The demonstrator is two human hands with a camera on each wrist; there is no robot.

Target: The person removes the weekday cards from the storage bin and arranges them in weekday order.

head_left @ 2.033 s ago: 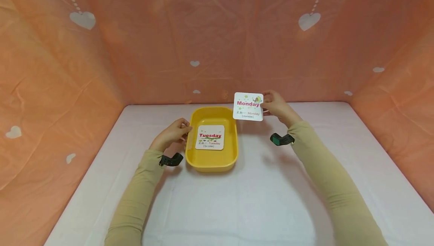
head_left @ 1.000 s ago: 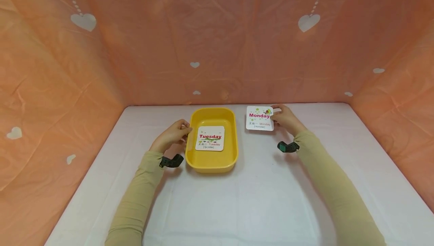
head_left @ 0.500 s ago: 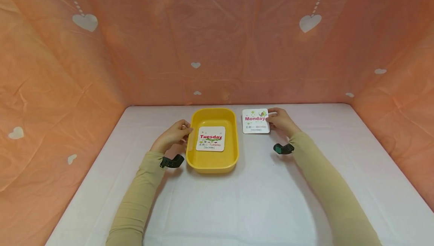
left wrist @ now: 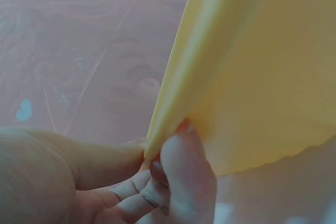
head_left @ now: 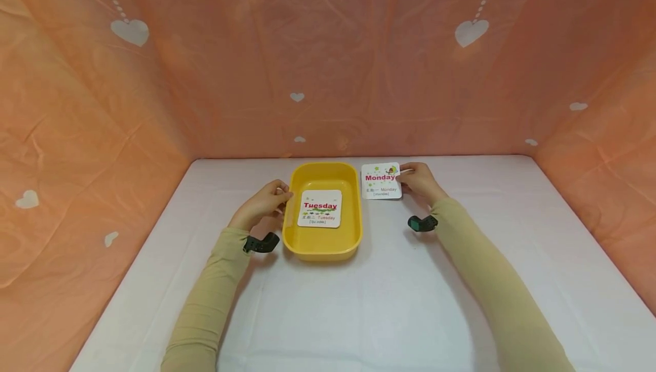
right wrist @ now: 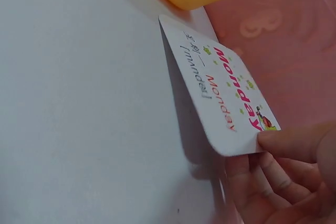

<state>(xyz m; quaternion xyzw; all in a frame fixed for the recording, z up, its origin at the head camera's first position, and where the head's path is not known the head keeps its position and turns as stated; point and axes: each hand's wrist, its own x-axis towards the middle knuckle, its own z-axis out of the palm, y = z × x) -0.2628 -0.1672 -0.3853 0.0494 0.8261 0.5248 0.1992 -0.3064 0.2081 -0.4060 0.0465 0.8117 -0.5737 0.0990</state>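
A yellow plastic tray [head_left: 323,244] stands on the white-covered table, and a white card printed "Tuesday" [head_left: 320,209] lies face up in it. My left hand [head_left: 260,204] pinches the tray's left rim between thumb and fingers, as the left wrist view also shows. To the right of the tray, my right hand [head_left: 421,183] pinches the right edge of a square card printed "Monday" [head_left: 381,182]. In the right wrist view that card [right wrist: 220,85] is tilted, its near edge raised off the table, with the thumb on top and the fingers below.
The white table [head_left: 328,315] extends in front of the tray and to both sides. Orange cloth walls [head_left: 338,64] with white hearts rise behind and at both sides. Black bands [head_left: 422,223] sit on both wrists.
My right hand has lowered the Monday card from above the tray's right rim to near the table, first moving right, then back left toward the tray. The left hand has stayed on the rim.
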